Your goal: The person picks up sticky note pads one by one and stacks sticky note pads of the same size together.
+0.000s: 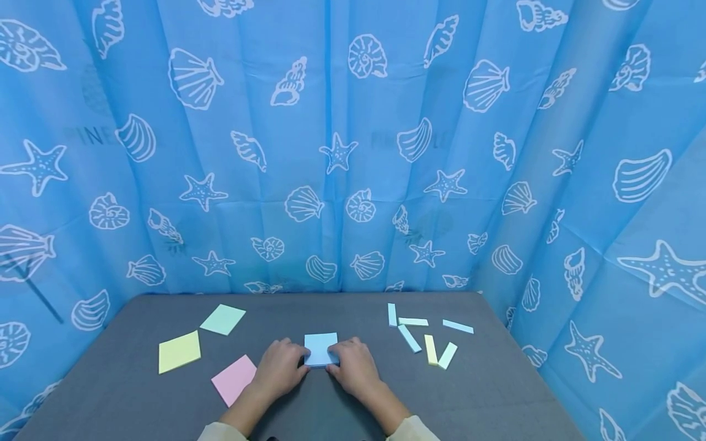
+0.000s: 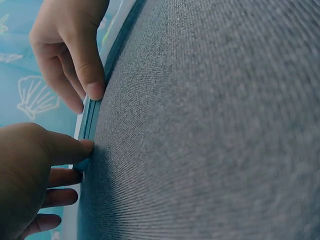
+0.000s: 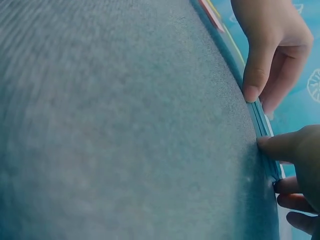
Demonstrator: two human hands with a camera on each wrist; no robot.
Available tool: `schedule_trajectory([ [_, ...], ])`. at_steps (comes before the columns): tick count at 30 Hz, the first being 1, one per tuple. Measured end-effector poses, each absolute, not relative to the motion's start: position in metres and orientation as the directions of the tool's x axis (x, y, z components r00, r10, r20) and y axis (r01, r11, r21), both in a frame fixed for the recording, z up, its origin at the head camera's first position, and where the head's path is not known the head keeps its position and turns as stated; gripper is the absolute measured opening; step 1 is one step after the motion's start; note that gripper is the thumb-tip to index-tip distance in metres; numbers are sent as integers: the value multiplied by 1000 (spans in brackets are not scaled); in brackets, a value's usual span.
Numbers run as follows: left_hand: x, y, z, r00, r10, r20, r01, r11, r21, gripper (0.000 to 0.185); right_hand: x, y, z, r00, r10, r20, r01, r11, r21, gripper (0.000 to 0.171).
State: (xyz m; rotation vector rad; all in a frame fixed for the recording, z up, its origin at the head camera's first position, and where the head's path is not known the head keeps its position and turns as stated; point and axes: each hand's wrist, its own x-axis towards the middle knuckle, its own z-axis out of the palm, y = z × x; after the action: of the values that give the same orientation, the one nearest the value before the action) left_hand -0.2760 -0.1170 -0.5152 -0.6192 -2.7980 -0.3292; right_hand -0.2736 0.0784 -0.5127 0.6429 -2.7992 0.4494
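Note:
A square blue sticky note pad lies on the grey table in front of me, between my two hands. From the left, my left hand holds it with thumb and index finger at its left edge. My right hand grips the right edge the same way. In the left wrist view the pad's near side appears as stacked layers low on the cloth, thumbs against it. The right wrist view also shows both thumbs at the layered side.
Left on the grey table lie pink, yellow and green square pads, the pink one close beside my left forearm. Several narrow strips, including a yellow strip, are scattered right. A blue shell-patterned curtain hangs behind.

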Motion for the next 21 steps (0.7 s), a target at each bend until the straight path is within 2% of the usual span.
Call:
schedule_trajectory([
  [6, -278, -120, -516, -872, 401, 282, 458, 871, 177, 24, -275, 80, -515, -844, -432, 318, -499, 850, -170, 30],
  [15, -278, -124, -516, -847, 433, 307, 492, 859, 145, 17, -279, 86, -517, -827, -459, 325, -534, 823, -195, 27],
  [21, -276, -123, -517, -823, 472, 316, 526, 844, 109, 15, -277, 87, -515, -811, -491, 319, -555, 818, -152, 26],
])
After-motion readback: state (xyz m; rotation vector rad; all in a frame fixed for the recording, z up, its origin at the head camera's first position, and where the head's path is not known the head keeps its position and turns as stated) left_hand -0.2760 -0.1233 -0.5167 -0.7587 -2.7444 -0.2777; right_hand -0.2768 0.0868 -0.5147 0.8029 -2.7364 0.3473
